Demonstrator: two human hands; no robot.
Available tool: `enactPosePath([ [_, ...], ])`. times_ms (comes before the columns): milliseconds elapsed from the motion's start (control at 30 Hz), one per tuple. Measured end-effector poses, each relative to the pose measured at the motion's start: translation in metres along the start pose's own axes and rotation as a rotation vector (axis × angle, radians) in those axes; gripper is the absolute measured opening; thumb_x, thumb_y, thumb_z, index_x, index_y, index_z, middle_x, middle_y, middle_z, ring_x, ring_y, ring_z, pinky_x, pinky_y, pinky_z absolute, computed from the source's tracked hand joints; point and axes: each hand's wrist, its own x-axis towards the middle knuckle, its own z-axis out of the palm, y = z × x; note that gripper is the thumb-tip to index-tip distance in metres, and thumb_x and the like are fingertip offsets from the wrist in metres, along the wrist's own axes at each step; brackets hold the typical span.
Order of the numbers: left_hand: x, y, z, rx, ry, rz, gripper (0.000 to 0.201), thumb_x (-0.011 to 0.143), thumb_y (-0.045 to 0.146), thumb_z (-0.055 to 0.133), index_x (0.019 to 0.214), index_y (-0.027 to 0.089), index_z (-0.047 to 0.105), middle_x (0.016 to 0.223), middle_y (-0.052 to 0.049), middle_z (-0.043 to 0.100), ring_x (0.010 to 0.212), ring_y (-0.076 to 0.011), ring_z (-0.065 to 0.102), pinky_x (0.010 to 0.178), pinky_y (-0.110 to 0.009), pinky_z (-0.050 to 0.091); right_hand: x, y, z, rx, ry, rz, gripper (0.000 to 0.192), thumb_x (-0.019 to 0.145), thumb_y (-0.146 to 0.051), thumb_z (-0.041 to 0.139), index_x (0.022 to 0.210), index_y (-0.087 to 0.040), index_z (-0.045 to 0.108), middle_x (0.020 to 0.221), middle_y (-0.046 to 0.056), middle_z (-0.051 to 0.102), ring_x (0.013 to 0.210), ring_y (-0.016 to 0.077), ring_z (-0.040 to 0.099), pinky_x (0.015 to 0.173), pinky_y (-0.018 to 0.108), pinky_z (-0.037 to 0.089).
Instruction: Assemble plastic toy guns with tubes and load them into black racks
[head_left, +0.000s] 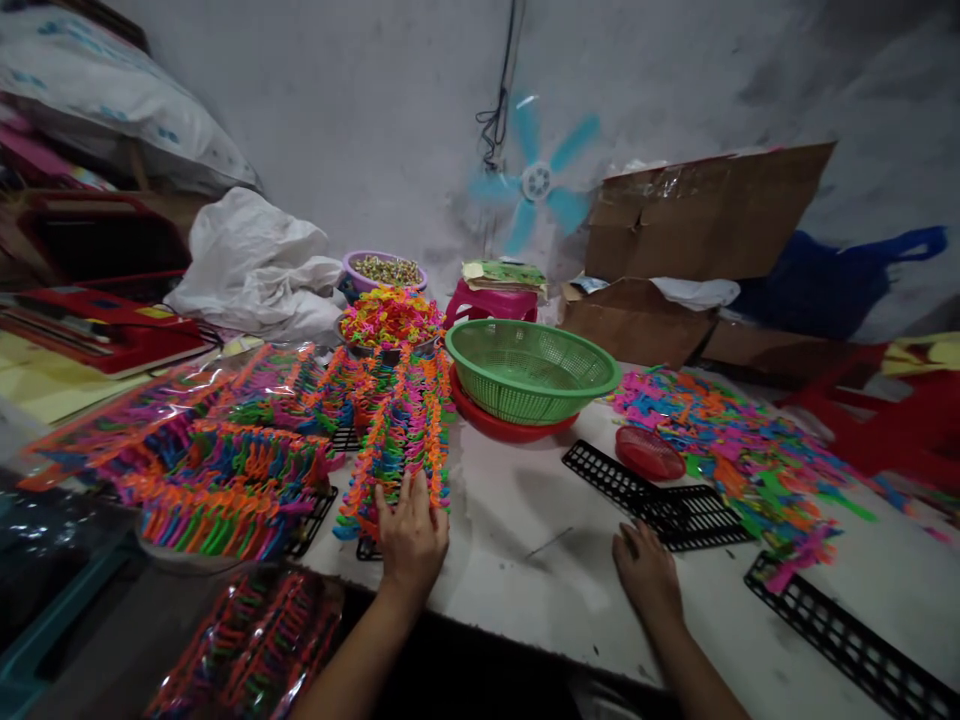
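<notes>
My left hand lies with fingers spread over the near end of a black rack covered in rows of small, bright plastic pieces. Its fingertips touch the pieces. My right hand has bent fingers at the near edge of a black plastic grid strip, apparently pinching it. A second grid strip overlaps it on the right. Just behind them sits a small red basket. Another black strip lies farther right, with a pink piece on its far end.
A green basket stands in a red one mid-table. Loose coloured pieces spread across the right. Filled racks and bagged pieces crowd the left. Behind are a bowl of pieces, cardboard boxes and a blue fan.
</notes>
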Motion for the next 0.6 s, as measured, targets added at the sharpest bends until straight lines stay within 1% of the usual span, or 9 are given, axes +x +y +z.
enactPosePath([
  [133,0.001,-0.003,-0.001,-0.018,-0.027,0.012,0.049,0.078,0.013,0.041,0.127,0.009,0.037,0.108,-0.017,0.061,0.107,-0.0263,0.054,0.101,-0.058,0.02,0.0,0.002,0.001,-0.009,-0.01,-0.009,0.048,0.079,-0.04,0.031,0.108,-0.012,0.057,0.127,0.013,0.045,0.119,0.0253,0.037,0.097,0.041,0.029],
  [233,0.003,-0.006,-0.009,-0.018,-0.066,0.039,0.058,0.079,0.013,0.041,0.134,0.008,0.024,0.117,-0.018,0.055,0.11,-0.0256,0.051,0.101,-0.054,0.024,0.0,0.003,0.002,-0.014,-0.01,-0.005,0.051,0.078,-0.041,0.029,0.108,-0.01,0.057,0.127,0.014,0.044,0.12,0.0259,0.036,0.097,0.042,0.029],
  [300,0.002,-0.008,-0.015,-0.015,-0.077,0.082,0.065,0.079,0.015,0.044,0.137,0.007,0.015,0.122,-0.018,0.052,0.114,-0.0256,0.048,0.102,-0.051,0.027,-0.001,0.003,0.002,-0.019,-0.013,-0.01,0.053,0.078,-0.042,0.028,0.108,-0.01,0.058,0.127,0.014,0.044,0.119,0.0263,0.037,0.097,0.043,0.029],
  [333,0.001,-0.01,-0.018,-0.01,-0.082,0.107,0.067,0.079,0.017,0.045,0.137,0.008,0.013,0.123,-0.017,0.051,0.116,-0.026,0.045,0.102,-0.05,0.028,-0.001,0.003,0.003,-0.021,-0.011,-0.017,0.053,0.078,-0.042,0.028,0.108,-0.01,0.058,0.127,0.014,0.044,0.119,0.0264,0.037,0.096,0.043,0.029],
  [433,-0.002,-0.014,-0.024,0.014,-0.124,0.165,0.067,0.08,0.019,0.047,0.138,0.012,0.014,0.123,-0.014,0.052,0.119,-0.0278,0.042,0.102,-0.053,0.026,0.0,0.004,0.003,-0.03,-0.007,-0.019,0.054,0.078,-0.042,0.027,0.107,-0.01,0.058,0.127,0.014,0.045,0.119,0.0276,0.037,0.096,0.044,0.029],
  [500,-0.004,-0.015,-0.027,0.015,-0.158,0.179,0.066,0.081,0.019,0.046,0.138,0.013,0.014,0.123,-0.014,0.052,0.119,-0.0282,0.042,0.101,-0.054,0.027,0.001,0.002,0.002,-0.042,-0.015,-0.001,0.054,0.077,-0.041,0.027,0.107,-0.01,0.059,0.126,0.015,0.045,0.118,0.0289,0.037,0.095,0.045,0.03],
  [600,0.001,-0.017,-0.039,-0.045,-0.144,0.184,0.07,0.081,0.025,0.049,0.138,0.011,0.012,0.125,-0.015,0.05,0.12,-0.0276,0.041,0.1,-0.051,0.033,-0.004,-0.009,-0.007,-0.085,0.034,-0.002,0.055,0.077,-0.04,0.026,0.11,-0.008,0.056,0.129,0.016,0.042,0.122,0.032,0.032,0.095,0.047,0.029],
])
